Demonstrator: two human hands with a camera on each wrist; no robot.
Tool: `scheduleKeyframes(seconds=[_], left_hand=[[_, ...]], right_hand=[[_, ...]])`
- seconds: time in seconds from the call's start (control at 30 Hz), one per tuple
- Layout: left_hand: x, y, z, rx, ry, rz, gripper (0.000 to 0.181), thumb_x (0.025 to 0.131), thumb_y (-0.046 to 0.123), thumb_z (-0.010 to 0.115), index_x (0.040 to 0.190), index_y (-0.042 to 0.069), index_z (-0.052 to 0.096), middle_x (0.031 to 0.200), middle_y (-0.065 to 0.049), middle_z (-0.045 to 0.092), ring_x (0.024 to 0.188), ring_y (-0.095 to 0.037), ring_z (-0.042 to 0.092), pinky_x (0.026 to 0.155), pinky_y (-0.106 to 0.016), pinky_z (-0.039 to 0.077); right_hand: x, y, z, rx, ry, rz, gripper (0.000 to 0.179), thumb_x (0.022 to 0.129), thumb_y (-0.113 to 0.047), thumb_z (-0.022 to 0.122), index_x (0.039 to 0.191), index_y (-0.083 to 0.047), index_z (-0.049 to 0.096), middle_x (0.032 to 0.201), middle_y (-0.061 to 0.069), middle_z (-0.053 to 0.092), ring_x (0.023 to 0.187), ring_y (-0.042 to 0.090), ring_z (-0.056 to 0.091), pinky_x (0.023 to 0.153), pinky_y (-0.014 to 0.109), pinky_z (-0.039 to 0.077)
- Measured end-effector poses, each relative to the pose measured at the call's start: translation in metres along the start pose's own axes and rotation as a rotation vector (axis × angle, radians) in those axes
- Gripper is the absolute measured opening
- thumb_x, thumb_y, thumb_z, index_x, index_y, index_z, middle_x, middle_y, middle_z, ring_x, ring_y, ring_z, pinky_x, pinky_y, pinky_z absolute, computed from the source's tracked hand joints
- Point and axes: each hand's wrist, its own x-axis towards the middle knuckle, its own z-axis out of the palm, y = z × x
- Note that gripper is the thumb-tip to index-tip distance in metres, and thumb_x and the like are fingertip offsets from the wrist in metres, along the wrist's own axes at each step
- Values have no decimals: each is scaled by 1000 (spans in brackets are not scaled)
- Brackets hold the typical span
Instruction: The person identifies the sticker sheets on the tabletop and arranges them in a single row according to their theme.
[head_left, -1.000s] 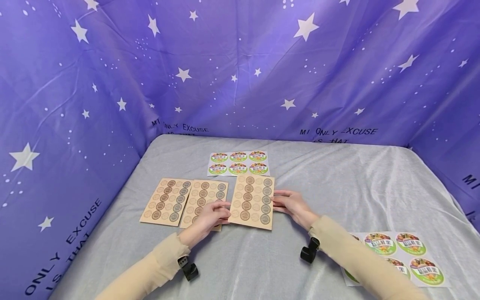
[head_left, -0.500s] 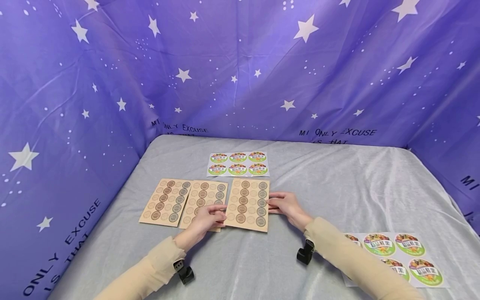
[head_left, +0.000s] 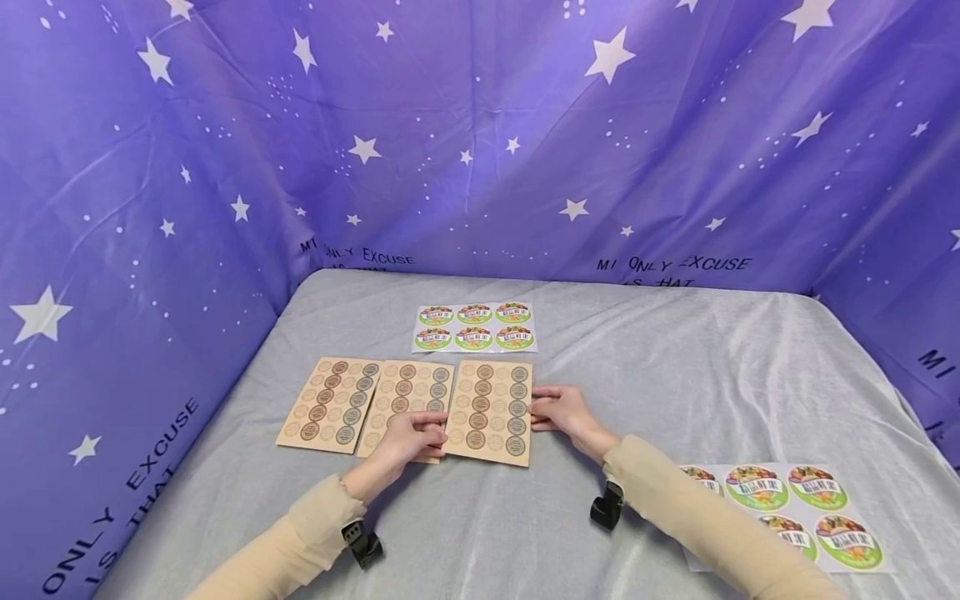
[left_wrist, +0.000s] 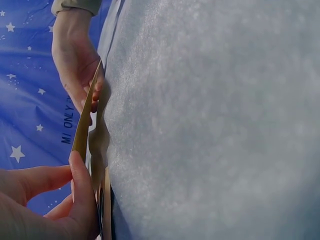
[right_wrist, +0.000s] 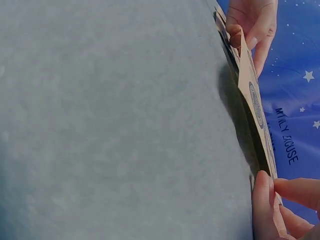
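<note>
A brown kraft sticker sheet (head_left: pixel 491 412) with rows of round labels is held by both hands, just above the cloth. My left hand (head_left: pixel 407 442) pinches its left edge between thumb and fingers; my right hand (head_left: pixel 570 414) pinches the right edge. In the left wrist view the sheet (left_wrist: pixel 84 127) appears edge-on between the hands, and the right wrist view shows a gap and shadow under the sheet (right_wrist: pixel 250 85). Left of it lie a second kraft sheet (head_left: pixel 405 383), partly covered by my left hand, and a third kraft sheet (head_left: pixel 327 404), at the far left.
A white sheet of fruit-printed round stickers (head_left: pixel 475 327) lies behind the kraft sheets. Another white sticker sheet (head_left: pixel 813 510) sits at front right, partly under the right forearm. Grey cloth (head_left: pixel 675 367) covers the table, with purple star curtains (head_left: pixel 480 125) around it.
Both hands have carried the held kraft sheet left and slightly toward the person, close beside the second kraft sheet. The other sheets have stayed in place.
</note>
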Motion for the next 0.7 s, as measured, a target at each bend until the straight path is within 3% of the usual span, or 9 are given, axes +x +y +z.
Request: scheduleKeyframes(seconds=[0.7], left_hand=[[-1, 1, 1, 97, -12, 12, 39, 74, -15, 56, 113, -13, 52, 66, -3, 57, 51, -10, 56, 54, -28, 55]], right_hand=[[-2, 0, 2, -132, -32, -58, 41, 77, 12, 55, 116, 18, 45, 71, 13, 63, 54, 10, 57, 55, 26, 54]])
